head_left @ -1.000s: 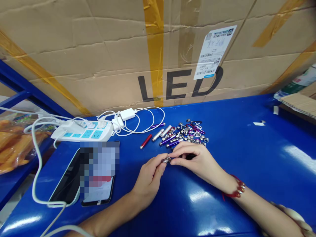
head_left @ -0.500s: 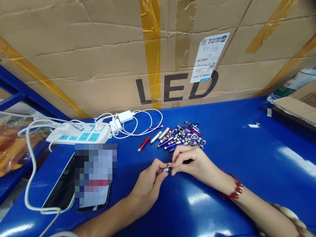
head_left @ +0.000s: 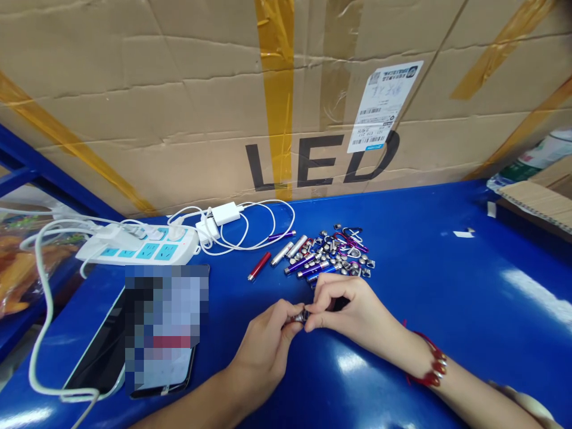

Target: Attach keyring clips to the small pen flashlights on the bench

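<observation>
The person's left hand (head_left: 263,345) grips a small silvery metal piece (head_left: 299,316) between thumb and fingers, just above the blue counter (head_left: 424,250), while the thumb and forefinger of the right hand (head_left: 357,310) are pinched at its other end. Which parts make up the piece is too small to tell. Just beyond the right hand lies a loose pile of metal fittings (head_left: 353,253), with purple tubes (head_left: 300,264) at its near edge. Two silver tubes (head_left: 282,254) lie beside it, and a red tube (head_left: 259,267) rests a little farther left, near a white power strip (head_left: 185,253).
</observation>
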### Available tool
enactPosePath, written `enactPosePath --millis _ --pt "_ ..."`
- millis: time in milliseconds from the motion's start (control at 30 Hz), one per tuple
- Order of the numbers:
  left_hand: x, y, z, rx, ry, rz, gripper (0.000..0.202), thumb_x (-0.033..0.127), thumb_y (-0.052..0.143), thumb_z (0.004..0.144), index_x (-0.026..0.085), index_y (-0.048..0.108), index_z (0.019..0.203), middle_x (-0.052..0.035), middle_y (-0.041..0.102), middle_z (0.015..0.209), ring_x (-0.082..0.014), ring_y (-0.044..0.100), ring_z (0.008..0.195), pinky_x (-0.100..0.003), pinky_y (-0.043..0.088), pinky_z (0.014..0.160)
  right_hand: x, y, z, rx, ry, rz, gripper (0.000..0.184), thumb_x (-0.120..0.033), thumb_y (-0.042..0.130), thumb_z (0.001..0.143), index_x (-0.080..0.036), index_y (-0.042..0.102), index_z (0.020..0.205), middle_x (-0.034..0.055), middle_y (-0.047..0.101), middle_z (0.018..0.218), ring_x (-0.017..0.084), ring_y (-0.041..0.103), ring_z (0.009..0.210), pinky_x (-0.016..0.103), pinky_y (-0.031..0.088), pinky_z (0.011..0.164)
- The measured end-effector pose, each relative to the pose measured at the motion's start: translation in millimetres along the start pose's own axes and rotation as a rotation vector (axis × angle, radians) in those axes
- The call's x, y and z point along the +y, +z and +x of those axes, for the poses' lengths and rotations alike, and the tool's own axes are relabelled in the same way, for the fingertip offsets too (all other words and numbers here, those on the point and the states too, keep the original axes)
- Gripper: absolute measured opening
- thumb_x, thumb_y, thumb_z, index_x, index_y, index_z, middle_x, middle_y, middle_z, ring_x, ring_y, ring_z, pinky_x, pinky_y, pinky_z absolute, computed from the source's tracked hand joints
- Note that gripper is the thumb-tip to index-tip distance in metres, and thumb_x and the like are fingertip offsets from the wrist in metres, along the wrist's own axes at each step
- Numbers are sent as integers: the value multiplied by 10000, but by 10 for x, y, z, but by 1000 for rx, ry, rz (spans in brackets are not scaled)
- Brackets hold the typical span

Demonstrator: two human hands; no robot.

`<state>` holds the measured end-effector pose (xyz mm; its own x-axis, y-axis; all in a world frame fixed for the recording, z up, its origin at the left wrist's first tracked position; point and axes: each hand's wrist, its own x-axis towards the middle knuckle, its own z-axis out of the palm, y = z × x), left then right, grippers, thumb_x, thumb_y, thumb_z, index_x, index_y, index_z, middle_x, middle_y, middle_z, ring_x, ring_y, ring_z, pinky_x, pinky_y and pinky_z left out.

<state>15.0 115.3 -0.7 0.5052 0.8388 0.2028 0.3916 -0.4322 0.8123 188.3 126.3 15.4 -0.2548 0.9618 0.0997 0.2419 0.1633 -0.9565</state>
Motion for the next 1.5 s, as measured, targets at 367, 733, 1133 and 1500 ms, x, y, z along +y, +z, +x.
enactPosePath --millis 367,733,1133,1500 --pt "-32 16 -8 21 47 13 132 172 415 870 169 489 761 9 504 665 -87 476 606 -180 396 586 -106 78 -71 43 80 3 440 -356 650 716 -152 364 452 -35 413 514 65 384 484 199 310 445" --pt "-2 -16 -29 -28 -96 -138 129 213 431 877 206 518 973 -9 609 857 -93 589 764 -178 453 698 -109 30 -84 -90 -19 -161 322 -325 578 798 -158 422 571 -29 483 586 64 431 524 181 333 465" --pt "19 -32 -16 -16 -81 -83 174 214 430 876 195 513 1027 -27 621 889 -102 586 758 -192 468 706 -236 -113 -111 -170 -180 -468 241 -280 371 920 -181 528 767 8 549 725 92 487 596 215 357 548" --pt "-18 -34 -7 -11 9 -31 255 199 434 879 229 526 1115 -22 633 1008 -114 583 901 -212 460 819 -156 -141 -94 -280 -307 -709 263 -227 326 925 -169 532 772 24 546 710 121 491 615 256 342 567"
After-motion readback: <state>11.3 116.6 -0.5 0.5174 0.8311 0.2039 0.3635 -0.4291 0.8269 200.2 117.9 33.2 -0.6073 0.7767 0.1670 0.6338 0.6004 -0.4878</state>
